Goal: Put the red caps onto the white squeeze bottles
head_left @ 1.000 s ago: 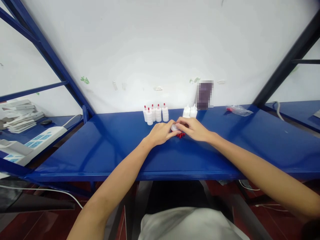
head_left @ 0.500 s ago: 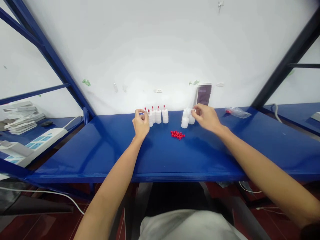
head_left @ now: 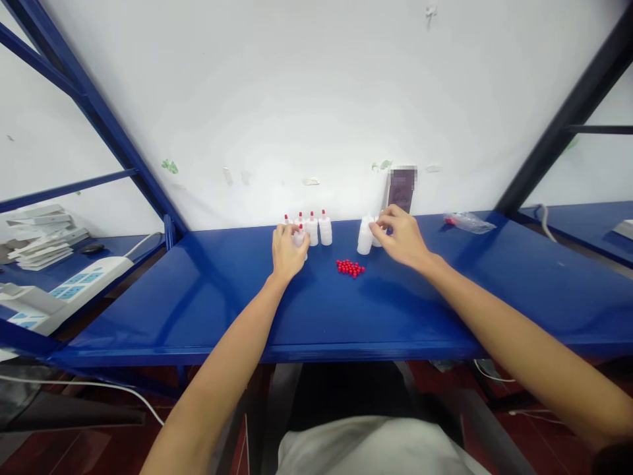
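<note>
My left hand (head_left: 288, 253) is closed round a white squeeze bottle with a red tip (head_left: 301, 239), in front of the other capped bottles. Several more white bottles with red tips (head_left: 325, 229) stand in a row at the back of the blue table. My right hand (head_left: 403, 236) has its thumb and forefinger pinched at the upper side of an uncapped white bottle (head_left: 364, 237). Other white bottles stand behind it, partly covered by my fingers. Between the two groups lies a pile of small red caps (head_left: 350, 268).
A dark box (head_left: 401, 190) leans on the wall behind the right hand. A clear plastic bag with something red in it (head_left: 469, 222) lies farther right. At left are a white power strip (head_left: 93, 280) and stacked white boxes (head_left: 47, 237). Blue shelf posts (head_left: 106, 125) frame the table (head_left: 316, 316).
My left hand has moved slightly right and toward me, with a red-tipped bottle now in front of the row. My right hand has shifted left and lower, onto the front uncapped bottle.
</note>
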{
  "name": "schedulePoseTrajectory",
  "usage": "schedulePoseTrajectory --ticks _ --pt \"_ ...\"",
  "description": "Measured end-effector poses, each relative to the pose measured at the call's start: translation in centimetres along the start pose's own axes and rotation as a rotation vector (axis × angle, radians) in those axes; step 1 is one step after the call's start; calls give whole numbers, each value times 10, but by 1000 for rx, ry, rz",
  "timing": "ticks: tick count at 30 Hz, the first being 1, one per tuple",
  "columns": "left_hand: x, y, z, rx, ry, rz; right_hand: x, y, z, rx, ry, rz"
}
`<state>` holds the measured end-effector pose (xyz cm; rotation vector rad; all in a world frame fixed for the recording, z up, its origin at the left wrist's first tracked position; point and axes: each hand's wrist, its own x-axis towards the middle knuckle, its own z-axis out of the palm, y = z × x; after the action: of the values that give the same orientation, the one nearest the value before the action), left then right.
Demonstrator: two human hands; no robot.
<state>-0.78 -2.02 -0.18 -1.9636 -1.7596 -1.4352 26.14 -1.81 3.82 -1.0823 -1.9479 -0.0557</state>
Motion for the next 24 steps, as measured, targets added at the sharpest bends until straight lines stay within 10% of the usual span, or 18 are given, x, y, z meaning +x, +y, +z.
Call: schedulePoseTrajectory --ticks 6,12,19,24 --pt "-15 21 -1 -121 -412 180 -11 -30 10 111 -135 -168" --pt "-16 35 -9 -74 -534 388 -17 -35 20 208 -409 -62" --pt "-19 50 -10 56 -469 583 -20 -39 15 194 -416 -308" --pt "-19 51 -8 238 -305 606 -22 -39 22 485 -395 -117"
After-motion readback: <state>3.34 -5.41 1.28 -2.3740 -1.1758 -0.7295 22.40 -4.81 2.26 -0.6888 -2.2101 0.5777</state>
